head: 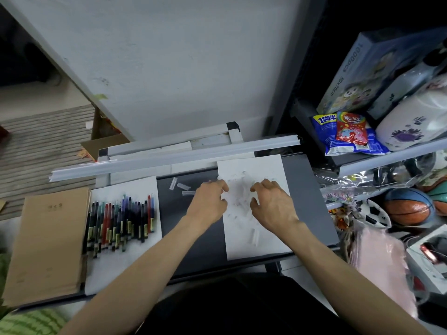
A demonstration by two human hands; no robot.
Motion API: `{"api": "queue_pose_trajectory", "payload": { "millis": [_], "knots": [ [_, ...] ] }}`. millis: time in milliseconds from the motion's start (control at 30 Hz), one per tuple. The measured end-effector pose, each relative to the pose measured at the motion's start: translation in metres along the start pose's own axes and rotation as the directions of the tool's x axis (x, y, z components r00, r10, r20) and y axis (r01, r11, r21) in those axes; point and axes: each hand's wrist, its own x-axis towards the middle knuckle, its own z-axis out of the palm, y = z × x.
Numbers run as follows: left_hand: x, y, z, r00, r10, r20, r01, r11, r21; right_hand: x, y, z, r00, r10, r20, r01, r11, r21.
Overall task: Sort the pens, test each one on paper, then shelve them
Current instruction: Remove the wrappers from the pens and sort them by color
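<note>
Grey desk [193, 228] beside cluttered shelves [387, 155]

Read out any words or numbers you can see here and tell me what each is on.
"50x70cm": side of the blue box.
"彩虹": red snack bag.
Too blurred to read: print on the blue snack bag, the brown notebook, the labels on the pens.
</note>
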Motion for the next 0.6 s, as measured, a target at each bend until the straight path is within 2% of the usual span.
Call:
{"api": "queue_pose_trajectory", "payload": {
  "millis": [200, 367, 600],
  "knots": [
    [-0.011, -0.046, -0.033, 0.993, -0.070, -0.094, 0.077, 0.995, 0.066, 0.021, -0.039, -0.001, 0.992, -0.106, 0.063, 0.110, 0.992, -0.064],
    [-0.008, -0.072, -0.050, 0.978, -0.120, -0.171, 0.147, 0.978, 0.150, 0.041, -0.075, 0.009, 0.979, -0.165, 0.116, 0.172, 0.984, -0.049],
    [0.008, -0.092, -0.047, 0.987, -0.155, -0.040, 0.160, 0.961, 0.224, 0.065, -0.103, 0.026, 0.982, -0.083, 0.169, 0.110, 0.982, -0.156]
  ]
}}
